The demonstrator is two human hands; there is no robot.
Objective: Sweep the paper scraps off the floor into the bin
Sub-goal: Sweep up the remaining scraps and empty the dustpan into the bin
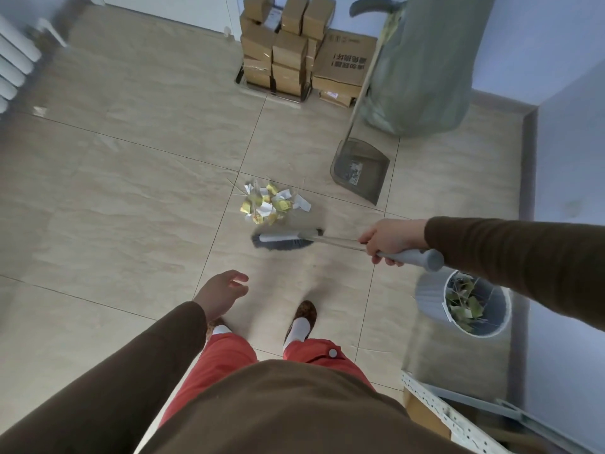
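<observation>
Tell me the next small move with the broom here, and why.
Probably push the grey broom head forward and right, nudging the pile of yellow and white paper scraps toward the grey dustpan. The bristles sit just behind the pile, the right hand already has its grip on the handle, and the dustpan stands open-mouthed just beyond.

The paper scraps (273, 203) lie in a heap on the floor (131, 191) ahead of the person's feet, with the broom head (283, 241) just behind them — between heap and feet. The dustpan (360, 172) stands beyond and to the right of the heap, stacked boxes (294, 47) farther back. The bin (476, 306) sits at the right, holding scraps.
</observation>
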